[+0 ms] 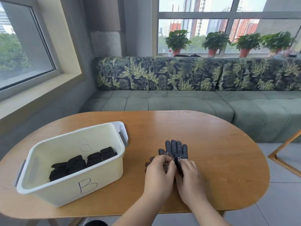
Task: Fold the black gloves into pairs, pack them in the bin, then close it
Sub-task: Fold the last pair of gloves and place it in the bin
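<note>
Left hand [160,173] is curled down on the pair of black knit gloves with white grip dots [176,149], fingertips bent onto the fabric as if pinning and gripping it. I'll sweep from the far left from there.

At the left of the oval wooden table [219,144] stands the cream plastic bin marked with a handwritten B [70,190], open at the top. Along its floor sit several folded black glove bundles [84,160] in a rough row, with room left near the front wall. Behind its far right corner I see a white plastic piece [119,126] that I take for the lid, mostly hidden by the bin.

Right of the bin, well apart from it, the gloves lie flat. One points its fingers straight away from me, so its long axis runs from me toward the sofa. A second shows only fingertips at the left, poking out from under my left hand.

Right hand [189,175] touches the left one and pinches a raised dark edge near the cuff end, thumb against fingers.

My judgement: the fold should run along that long axis, cuff toward fingertips. The left hand is nearer the bin for the drop.
</note>
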